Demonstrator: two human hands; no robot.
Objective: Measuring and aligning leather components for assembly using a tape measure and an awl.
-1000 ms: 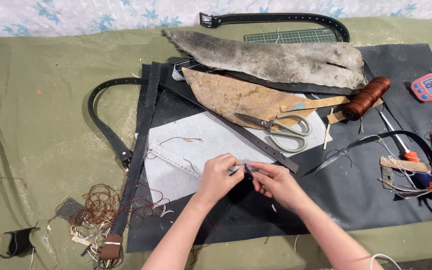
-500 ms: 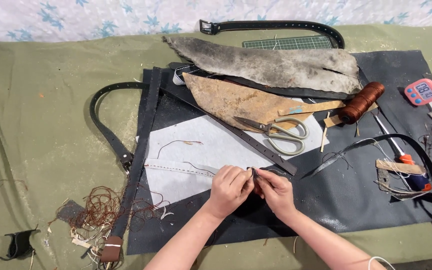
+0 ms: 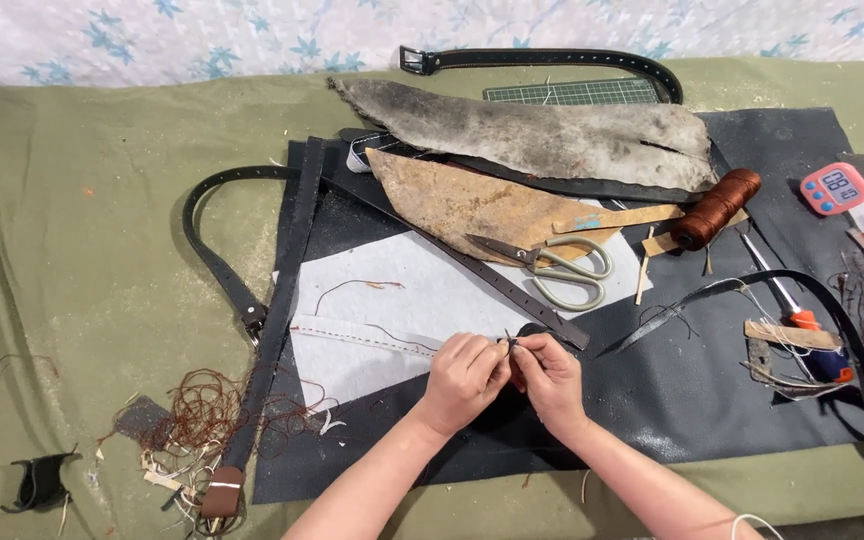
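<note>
Both hands meet over a black leather sheet (image 3: 712,390) near the table's front edge. My left hand (image 3: 464,378) pinches the right end of a narrow white stitched strip (image 3: 357,333) that runs off to the left. My right hand (image 3: 552,375) pinches a thin needle (image 3: 509,343) that sticks up between the two hands, with a small dark leather piece under its fingers. The fingertips of both hands touch. A brown thread (image 3: 352,285) lies looped on the white sheet (image 3: 432,290) behind them.
Scissors (image 3: 562,265) lie just behind the hands on a brown leather piece (image 3: 452,200). Farther back are a grey hide (image 3: 552,135), a black belt (image 3: 542,60) and a cutting mat (image 3: 572,92). A brown thread spool (image 3: 717,208), a timer (image 3: 835,188) and tools lie right; tangled thread (image 3: 202,410) lies left.
My hands have drawn closer together until the fingertips touch, and have shifted slightly toward me and right. The needle now shows between them.
</note>
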